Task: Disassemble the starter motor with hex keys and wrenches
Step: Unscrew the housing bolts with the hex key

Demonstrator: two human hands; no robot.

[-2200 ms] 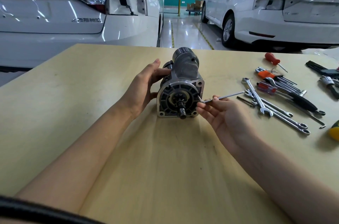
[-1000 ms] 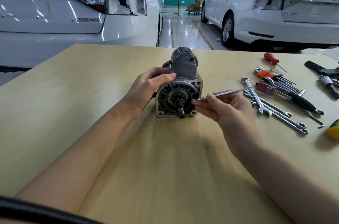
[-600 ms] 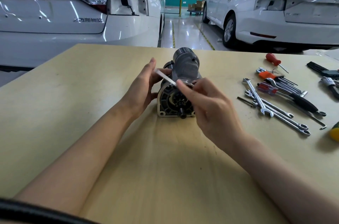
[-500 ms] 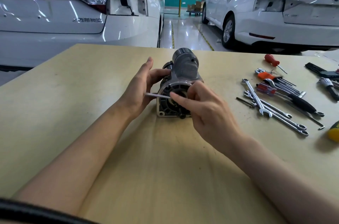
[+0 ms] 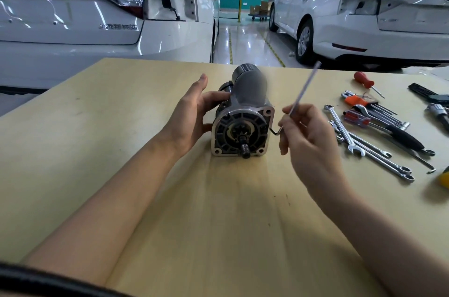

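Starter motor (image 5: 243, 121) lies on its side mid-worktop (image 5: 102, 151), flange and pinion end facing the camera. Left hand (image 5: 192, 114) rests against the motor's left flank, fingers mostly straight and spread, thumb on the housing, bracing it. Right hand (image 5: 306, 134) pinches a hex key (image 5: 300, 96) near its bend; short leg points at the right edge of the flange, seemingly seated in a bolt there, though the contact is too small to confirm. Half a second ago the long arm lay across the front of the flange toward the left hand; now it stands up and to the right, blurred with motion. Reads as a full swing of the key: a flange bolt is being backed out, likely loose enough to spin quickly. No part is off the motor yet. Worktop is pale wood; wrenches (image 5: 364, 148), a hex key set with an orange holder (image 5: 357, 101) and a red-handled screwdriver (image 5: 363, 79) lie to the right. Two white cars (image 5: 73, 17) are parked behind on glossy floor (image 5: 243, 39).
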